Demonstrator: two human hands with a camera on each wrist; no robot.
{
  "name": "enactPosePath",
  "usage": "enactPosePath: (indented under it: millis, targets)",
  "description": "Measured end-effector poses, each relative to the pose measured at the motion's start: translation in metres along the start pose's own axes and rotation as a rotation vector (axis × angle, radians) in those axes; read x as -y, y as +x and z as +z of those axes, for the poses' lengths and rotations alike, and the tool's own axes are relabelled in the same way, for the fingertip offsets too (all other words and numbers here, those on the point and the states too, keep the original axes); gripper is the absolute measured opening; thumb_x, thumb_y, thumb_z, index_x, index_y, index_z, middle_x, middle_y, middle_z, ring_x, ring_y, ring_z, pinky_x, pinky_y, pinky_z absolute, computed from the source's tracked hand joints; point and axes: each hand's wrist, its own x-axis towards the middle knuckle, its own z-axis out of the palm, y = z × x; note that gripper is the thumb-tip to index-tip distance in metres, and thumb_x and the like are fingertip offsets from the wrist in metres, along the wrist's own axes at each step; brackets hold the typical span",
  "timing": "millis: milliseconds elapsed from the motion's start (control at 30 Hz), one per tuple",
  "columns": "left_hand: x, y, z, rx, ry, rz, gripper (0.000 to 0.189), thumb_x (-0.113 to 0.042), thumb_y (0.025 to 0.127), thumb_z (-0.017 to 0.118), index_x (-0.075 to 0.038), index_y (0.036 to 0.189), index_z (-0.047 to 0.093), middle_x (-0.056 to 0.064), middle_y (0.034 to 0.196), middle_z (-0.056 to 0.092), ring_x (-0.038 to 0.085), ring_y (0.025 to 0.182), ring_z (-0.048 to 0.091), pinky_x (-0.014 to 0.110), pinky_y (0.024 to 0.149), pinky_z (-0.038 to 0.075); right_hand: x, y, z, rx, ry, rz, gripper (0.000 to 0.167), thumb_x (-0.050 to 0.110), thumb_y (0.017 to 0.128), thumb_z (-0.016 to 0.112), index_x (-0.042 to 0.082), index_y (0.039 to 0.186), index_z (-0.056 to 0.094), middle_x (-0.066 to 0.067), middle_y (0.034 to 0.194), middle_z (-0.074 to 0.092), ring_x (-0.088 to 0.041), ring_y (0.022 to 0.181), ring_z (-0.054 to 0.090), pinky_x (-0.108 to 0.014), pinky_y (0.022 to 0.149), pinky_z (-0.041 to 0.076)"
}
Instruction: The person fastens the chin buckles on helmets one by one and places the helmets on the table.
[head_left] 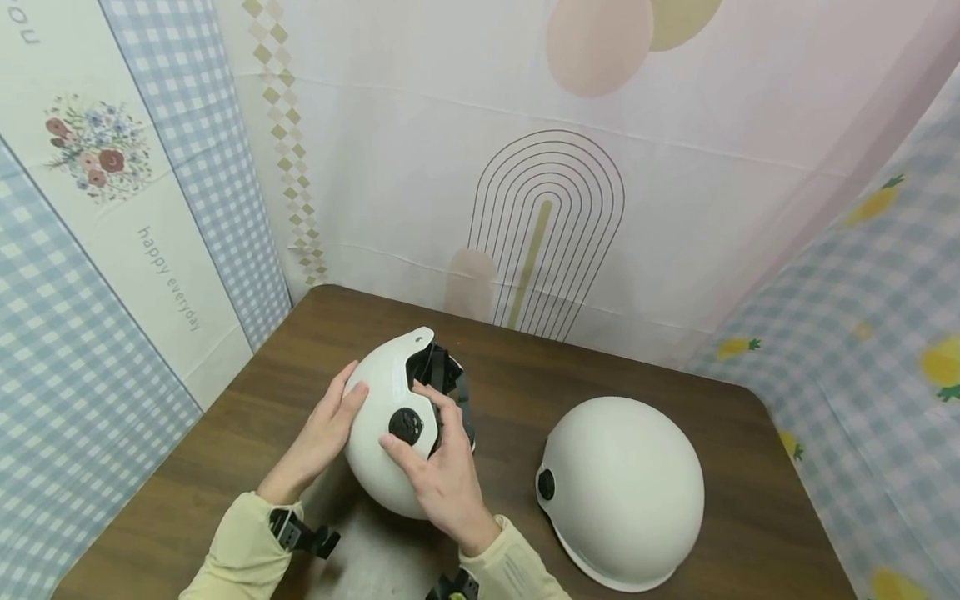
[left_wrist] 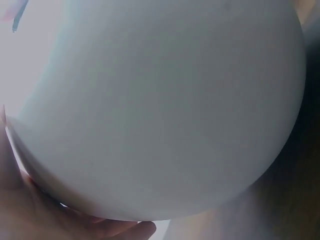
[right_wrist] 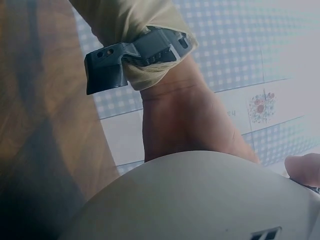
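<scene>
A white helmet (head_left: 378,471) stands tilted on the table between both hands, its open side with black straps (head_left: 442,371) turned to the right. My left hand (head_left: 326,429) holds its left side, thumb on the shell; fingers (left_wrist: 50,212) curve along the shell's edge in the left wrist view. With the right hand (head_left: 447,475) I grip the helmet's near right rim. The right thumb lies beside a round black disc (head_left: 405,426) on the shell, and the fingers reach over the rim. In the right wrist view the shell (right_wrist: 185,195) hides most of the left hand.
A second white helmet (head_left: 630,492), dome up, sits to the right on the brown wooden table (head_left: 510,367), with a similar black disc (head_left: 547,484). Printed cloth (head_left: 405,167) hangs behind the table and at both sides. Wrist cameras (head_left: 303,533) are strapped over the sleeves.
</scene>
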Motion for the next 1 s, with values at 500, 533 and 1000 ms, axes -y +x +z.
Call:
enactPosePath:
  millis: [500, 533, 1000]
  targets:
    - [-0.009, 0.000, -0.004, -0.007, 0.029, 0.039, 0.068, -0.044, 0.103, 0.041, -0.013, 0.157, 0.013, 0.018, 0.157, 0.023, 0.038, 0.140, 0.027, 0.059, 0.108, 0.025, 0.020, -0.001, 0.001, -0.068, 0.166, 0.017, 0.060, 0.012, 0.085, 0.076, 0.013, 0.138, 0.048, -0.002, 0.130, 0.056, -0.020, 0.114, 0.057, -0.035, 0.089, 0.050]
    - [-0.009, 0.001, -0.004, -0.004, 0.028, 0.043, 0.068, -0.043, 0.103, 0.041, -0.012, 0.157, 0.013, 0.019, 0.157, 0.023, 0.038, 0.140, 0.026, 0.059, 0.108, 0.025, 0.024, -0.002, -0.001, -0.071, 0.174, 0.021, 0.059, 0.010, 0.085, 0.076, 0.011, 0.138, 0.048, -0.003, 0.129, 0.056, -0.020, 0.113, 0.058, -0.035, 0.088, 0.050]
    - [-0.015, 0.000, -0.007, 0.000, 0.078, 0.060, 0.070, -0.045, 0.102, 0.042, -0.014, 0.157, 0.013, 0.017, 0.158, 0.019, 0.041, 0.140, 0.027, 0.064, 0.103, 0.031, 0.011, -0.005, 0.005, -0.105, 0.289, -0.061, 0.057, 0.004, 0.087, 0.072, 0.010, 0.138, 0.047, -0.007, 0.128, 0.057, -0.025, 0.111, 0.060, -0.039, 0.084, 0.053]
